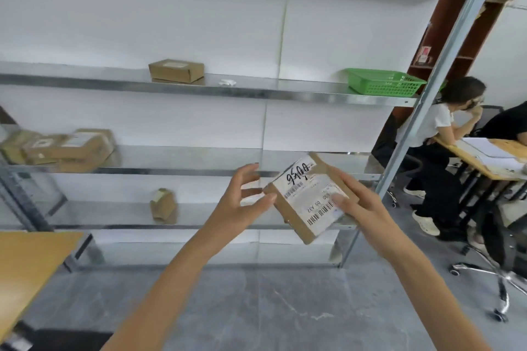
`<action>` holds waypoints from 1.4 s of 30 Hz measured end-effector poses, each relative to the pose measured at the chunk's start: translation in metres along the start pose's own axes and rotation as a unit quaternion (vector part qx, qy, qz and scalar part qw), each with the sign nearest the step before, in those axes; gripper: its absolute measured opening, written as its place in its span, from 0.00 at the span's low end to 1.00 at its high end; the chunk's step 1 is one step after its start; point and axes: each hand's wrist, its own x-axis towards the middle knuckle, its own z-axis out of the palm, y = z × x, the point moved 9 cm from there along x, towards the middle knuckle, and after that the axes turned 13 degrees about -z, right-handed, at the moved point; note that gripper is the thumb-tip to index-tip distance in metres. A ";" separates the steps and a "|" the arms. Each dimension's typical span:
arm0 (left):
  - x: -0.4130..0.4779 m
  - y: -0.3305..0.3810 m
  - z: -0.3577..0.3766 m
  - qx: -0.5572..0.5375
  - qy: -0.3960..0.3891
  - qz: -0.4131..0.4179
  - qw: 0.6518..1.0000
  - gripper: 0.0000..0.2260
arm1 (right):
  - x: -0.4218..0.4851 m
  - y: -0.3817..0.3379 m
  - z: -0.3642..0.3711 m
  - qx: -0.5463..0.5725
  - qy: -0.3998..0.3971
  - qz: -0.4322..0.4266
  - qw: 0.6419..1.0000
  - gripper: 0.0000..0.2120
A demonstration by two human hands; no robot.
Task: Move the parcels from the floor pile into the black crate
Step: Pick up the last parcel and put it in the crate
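Carry step: right hand (362,205) grasps a white-labelled flat brown cardboard parcel (308,199), left hand (242,196) loose-fingered, apparently touching its corner; next, locate the unseen black crate.

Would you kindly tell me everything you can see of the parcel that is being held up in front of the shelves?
The parcel is a small, flat, brown cardboard box. A white shipping label covers its upper face, printed with barcodes and marked with black handwritten digits. It is held in the air, tilted, in front of the metal shelving. The right hand grips its right edge, thumb on the label; the left hand touches its left corner with the thumb.
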 end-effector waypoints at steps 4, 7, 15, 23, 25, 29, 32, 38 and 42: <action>-0.033 -0.022 -0.054 0.029 -0.074 -0.084 0.993 0.37 | 0.014 -0.015 0.086 -0.045 -0.165 0.030 0.985 0.23; -0.066 -0.044 -0.068 0.026 -0.160 -0.126 0.979 0.34 | 0.023 -0.029 0.155 -0.081 -0.259 0.027 0.962 0.25; -0.112 -0.072 -0.152 -0.304 0.122 -0.084 0.941 0.32 | 0.012 -0.017 0.233 0.024 -0.005 0.066 0.997 0.28; -0.154 -0.110 -0.173 -0.079 0.216 -0.230 0.945 0.28 | -0.020 0.017 0.275 0.152 -0.099 0.093 0.979 0.36; -0.163 -0.116 -0.179 -0.074 0.223 -0.233 0.944 0.24 | -0.028 0.023 0.284 0.157 -0.135 0.099 0.973 0.35; -0.196 -0.124 -0.191 -0.112 0.229 -0.242 0.936 0.15 | -0.044 0.022 0.311 0.171 -0.155 0.106 0.967 0.34; -0.236 -0.127 -0.210 -0.126 0.217 -0.247 0.936 0.19 | -0.058 0.015 0.343 0.190 -0.167 0.118 0.960 0.33; -0.327 -0.136 -0.292 -0.113 0.234 -0.256 0.931 0.23 | -0.086 -0.018 0.452 0.204 -0.203 0.116 0.951 0.38; -0.406 -0.146 -0.362 -0.108 0.252 -0.259 0.926 0.28 | -0.115 -0.043 0.549 0.229 -0.212 0.130 0.941 0.39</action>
